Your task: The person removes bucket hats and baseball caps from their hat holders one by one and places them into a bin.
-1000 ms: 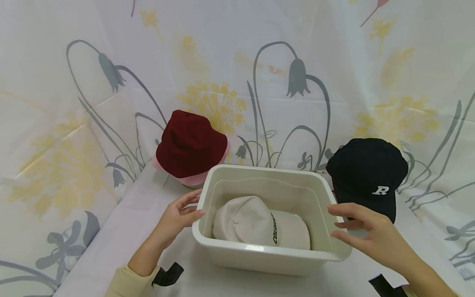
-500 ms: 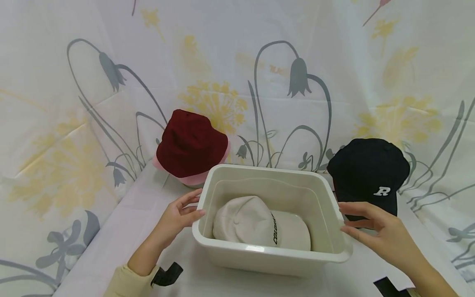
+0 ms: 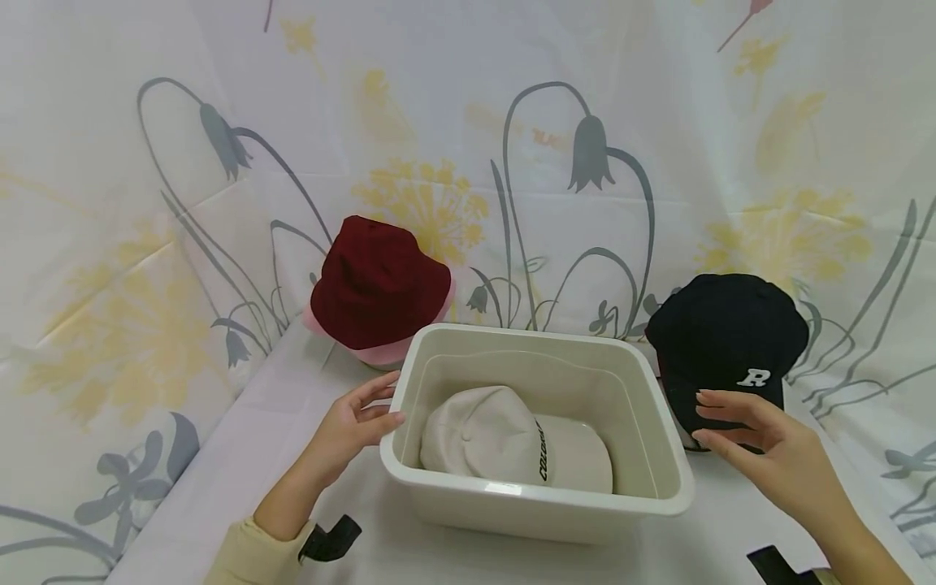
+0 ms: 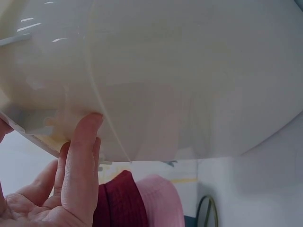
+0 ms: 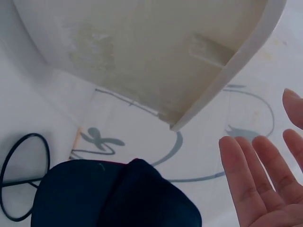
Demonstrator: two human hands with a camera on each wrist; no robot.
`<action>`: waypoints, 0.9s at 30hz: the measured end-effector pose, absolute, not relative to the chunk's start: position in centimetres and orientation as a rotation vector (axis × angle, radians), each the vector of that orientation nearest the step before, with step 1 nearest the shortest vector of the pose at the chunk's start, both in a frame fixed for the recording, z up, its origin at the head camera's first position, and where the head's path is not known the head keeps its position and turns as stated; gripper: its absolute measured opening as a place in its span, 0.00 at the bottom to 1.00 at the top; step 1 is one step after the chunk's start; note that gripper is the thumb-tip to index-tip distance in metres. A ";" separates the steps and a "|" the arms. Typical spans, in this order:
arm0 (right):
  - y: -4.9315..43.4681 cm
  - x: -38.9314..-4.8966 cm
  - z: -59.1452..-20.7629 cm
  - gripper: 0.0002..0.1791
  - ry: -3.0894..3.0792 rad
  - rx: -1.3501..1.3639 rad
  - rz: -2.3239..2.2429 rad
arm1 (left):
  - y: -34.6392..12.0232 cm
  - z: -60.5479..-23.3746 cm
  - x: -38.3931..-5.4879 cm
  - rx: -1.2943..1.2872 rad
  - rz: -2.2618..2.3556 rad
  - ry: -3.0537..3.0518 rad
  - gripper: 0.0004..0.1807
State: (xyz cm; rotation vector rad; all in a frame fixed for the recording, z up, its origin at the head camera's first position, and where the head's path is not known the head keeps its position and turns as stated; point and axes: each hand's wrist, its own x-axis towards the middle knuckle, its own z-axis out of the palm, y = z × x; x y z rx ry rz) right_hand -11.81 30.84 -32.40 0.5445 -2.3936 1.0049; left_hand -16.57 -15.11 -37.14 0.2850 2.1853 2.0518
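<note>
Beside the plastic tub [image 3: 526, 518], the right hand [image 3: 784, 453] curved loosely, empty; the left hand [image 3: 345, 429], relaxed against the tub, could skew it unopposed.

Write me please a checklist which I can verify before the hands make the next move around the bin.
1. Beige cap inside the off-white bin: ok, it lies there with its brim toward the right.
2. Left hand at the bin's left side: ok, its fingers touch it.
3. Right hand on the bin: not ok, it is apart from the rim and holds nothing.
4. Black cap out of the bin: ok, it sits outside, at the right.
5. Dark red hat single: cannot tell, pink shows below it, maybe a second hat.
6. Nothing under the beige cap: cannot tell, the cap hides what is below.
</note>
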 end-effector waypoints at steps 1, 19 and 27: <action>31.0 -11.9 -32.5 0.29 -2.393 0.525 1.001 | -15.1 -37.1 -16.6 0.288 2.051 2.185 0.33; 33.7 -13.9 -34.0 0.24 -2.375 0.265 1.037 | -15.0 -37.2 -16.6 0.306 2.068 2.158 0.33; 35.5 -15.2 -34.6 0.24 -2.380 0.085 1.025 | -15.1 -37.3 -16.7 0.313 2.073 2.158 0.33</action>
